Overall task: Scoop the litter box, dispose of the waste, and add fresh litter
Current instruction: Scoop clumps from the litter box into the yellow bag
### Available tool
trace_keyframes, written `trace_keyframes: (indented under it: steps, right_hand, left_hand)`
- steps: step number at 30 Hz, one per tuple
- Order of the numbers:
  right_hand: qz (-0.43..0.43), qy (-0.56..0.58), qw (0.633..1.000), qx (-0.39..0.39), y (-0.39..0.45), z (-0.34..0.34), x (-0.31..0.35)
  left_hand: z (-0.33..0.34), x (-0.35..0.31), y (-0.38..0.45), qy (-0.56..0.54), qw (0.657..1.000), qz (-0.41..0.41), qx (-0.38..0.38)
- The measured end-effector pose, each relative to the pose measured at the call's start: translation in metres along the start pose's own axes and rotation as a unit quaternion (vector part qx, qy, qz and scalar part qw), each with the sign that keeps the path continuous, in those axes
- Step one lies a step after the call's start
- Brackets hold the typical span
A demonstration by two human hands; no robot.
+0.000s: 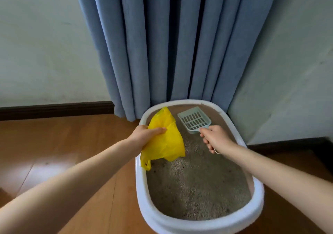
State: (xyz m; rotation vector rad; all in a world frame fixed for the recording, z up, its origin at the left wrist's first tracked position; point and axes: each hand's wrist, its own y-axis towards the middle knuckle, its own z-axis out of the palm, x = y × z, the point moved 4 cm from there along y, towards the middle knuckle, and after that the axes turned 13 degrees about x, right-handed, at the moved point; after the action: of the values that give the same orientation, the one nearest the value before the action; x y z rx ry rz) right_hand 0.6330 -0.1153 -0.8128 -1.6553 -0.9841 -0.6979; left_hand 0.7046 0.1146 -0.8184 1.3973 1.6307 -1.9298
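Observation:
A white oval litter box [255,205] sits on the wooden floor, filled with grey-brown litter [198,183]. My left hand [144,134] grips a crumpled yellow plastic bag [167,140] over the box's left rim. My right hand [216,138] holds the handle of a pale green slotted scoop [194,120], whose head hovers above the far end of the litter. The scoop looks empty. A few dark clumps show in the litter.
Blue curtains [171,44] hang right behind the box. White walls stand at the left and right, with a dark baseboard [54,109] along the floor. Wooden floor [72,152] extends to the left of the box.

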Motion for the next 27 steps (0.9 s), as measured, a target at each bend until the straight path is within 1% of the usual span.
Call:
trace_keyframes:
  steps: [4, 7, 11, 14, 16, 19, 23, 25, 27]
  right_hand:
    - [-0.005, -0.007, 1.000, 0.014, -0.006, 0.004, 0.003]
    - [0.001, 0.009, 0.999, 0.037, -0.013, 0.013, -0.007]
    - [-0.004, 0.015, 0.997, 0.072, -0.013, 0.022, -0.012]
    - [-0.016, 0.015, 0.997, 0.078, -0.007, 0.023, -0.004]
    - [-0.018, 0.023, 0.996, 0.079, -0.003, 0.025, 0.000]
    - [-0.012, 0.033, 0.995, 0.095, 0.003, 0.033, -0.004]
    - [0.000, 0.026, 0.993, 0.118, 0.007, 0.044, -0.017]
    - [0.005, 0.022, 0.992, 0.124, 0.010, 0.045, -0.021]
    - [0.006, 0.018, 0.991, 0.129, 0.012, 0.044, -0.023]
  left_hand:
    - [-0.005, 0.000, -0.001, -0.009, 1.000, 0.013, 0.001]
    - [-0.013, 0.005, -0.007, -0.021, 1.000, -0.001, 0.000]
    - [-0.046, 0.004, -0.019, -0.039, 0.999, 0.008, -0.006]
    - [-0.080, 0.005, -0.030, -0.042, 0.998, 0.034, -0.025]
    - [-0.101, 0.019, -0.037, -0.048, 0.998, 0.027, -0.040]
    - [-0.129, 0.057, -0.039, -0.053, 0.997, -0.017, -0.061]
    - [-0.153, 0.101, -0.040, 0.012, 0.993, -0.090, -0.071]
    - [-0.160, 0.120, -0.041, 0.057, 0.984, -0.155, -0.065]
    - [-0.162, 0.135, -0.038, 0.063, 0.980, -0.184, -0.045]
